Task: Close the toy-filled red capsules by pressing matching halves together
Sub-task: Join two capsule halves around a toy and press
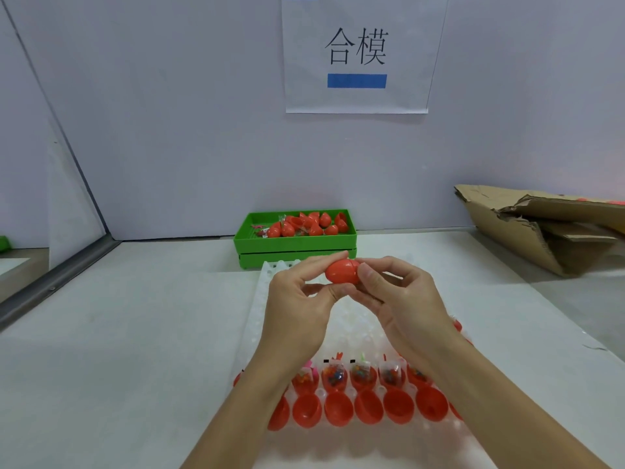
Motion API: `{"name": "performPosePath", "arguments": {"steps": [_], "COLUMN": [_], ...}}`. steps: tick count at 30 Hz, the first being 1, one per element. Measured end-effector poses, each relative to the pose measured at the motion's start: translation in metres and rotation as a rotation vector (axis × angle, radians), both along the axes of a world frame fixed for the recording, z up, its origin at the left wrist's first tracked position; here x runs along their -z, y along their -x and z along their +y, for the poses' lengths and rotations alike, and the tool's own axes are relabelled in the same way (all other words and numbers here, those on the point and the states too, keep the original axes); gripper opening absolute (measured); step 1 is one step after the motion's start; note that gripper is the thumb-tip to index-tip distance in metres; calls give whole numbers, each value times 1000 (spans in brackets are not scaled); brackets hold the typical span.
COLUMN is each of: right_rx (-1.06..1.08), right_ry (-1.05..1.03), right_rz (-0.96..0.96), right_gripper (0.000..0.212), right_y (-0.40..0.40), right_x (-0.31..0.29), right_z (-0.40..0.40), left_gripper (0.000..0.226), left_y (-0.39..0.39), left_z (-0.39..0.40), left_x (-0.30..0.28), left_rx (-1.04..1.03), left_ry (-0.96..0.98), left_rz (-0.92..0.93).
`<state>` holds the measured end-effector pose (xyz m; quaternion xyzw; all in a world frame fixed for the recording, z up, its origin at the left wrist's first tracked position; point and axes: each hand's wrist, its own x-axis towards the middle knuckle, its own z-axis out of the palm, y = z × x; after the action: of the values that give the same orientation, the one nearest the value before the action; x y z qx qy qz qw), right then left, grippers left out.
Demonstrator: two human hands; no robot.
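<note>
A red egg-shaped capsule (341, 271) is held above the white holder tray (260, 309), its two halves joined. My left hand (301, 299) pinches its left end between thumb and fingers. My right hand (399, 299) grips its right end. Below my wrists, a row of red capsule halves filled with bagged toys (363, 377) sits in the tray. In front of them stands a row of empty red halves (338, 408).
A green tray (294, 245) with several closed red capsules and loose halves stands at the back by the wall. Torn cardboard (541, 228) lies at the right. A paper sign (356, 55) hangs on the wall. A metal rail (57, 282) borders the left.
</note>
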<state>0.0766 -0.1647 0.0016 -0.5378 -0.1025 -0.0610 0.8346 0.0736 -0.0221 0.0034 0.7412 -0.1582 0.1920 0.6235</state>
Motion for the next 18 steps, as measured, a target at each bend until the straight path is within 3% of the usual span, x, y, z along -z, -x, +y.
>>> {"name": "performPosePath", "arguments": {"steps": [7,10,13,18], "right_rx": [114,149,151,171], "right_ry": [139,243,355,482], "right_rz": [-20,-52,-84,-135], "right_gripper": [4,23,28,16], "right_y": [2,2,2,0], "right_x": [1,0,-3,-4], "right_z": [-1,-2,-3,-7], "left_gripper": [40,42,44,39], "left_y": [-3,-5,-6,-7], "left_z": [0,3,7,9], "left_x": [10,11,11,11], "left_rx": [35,18,1,3], "left_ry": [-43,-94,-178,-291], "left_rz": [-11,-24,-39,-46]}}
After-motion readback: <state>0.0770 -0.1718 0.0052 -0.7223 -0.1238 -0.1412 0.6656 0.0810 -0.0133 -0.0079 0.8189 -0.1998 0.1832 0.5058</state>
